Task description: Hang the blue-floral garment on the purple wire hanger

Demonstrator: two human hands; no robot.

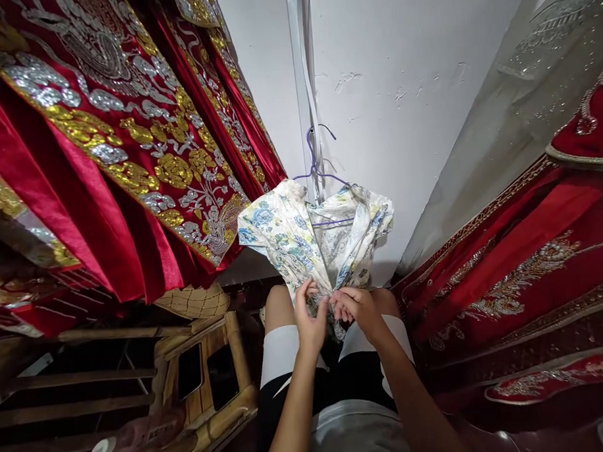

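Floral short-sleeved blouse (286,233) hung on a purple wire hanger (314,167), shoulders over its two sloping upper edges, neckline open above the lower bar; hook up against a white post (300,68). Lower front gathered above the seated wearer's knees. Left hand (309,315) on the front, fingers curled and touching cloth, thumb a narrow gap away; could not tell whether they gripped. Right hand (356,310) just beside it, thumb and forefinger pinched together on the front edge, other fingers bent under. Red sequined garment (173,171) on the left, beaded red garment (521,277) on the right. Bottle (145,432) lay near the bamboo chair's (232,360) near corner.
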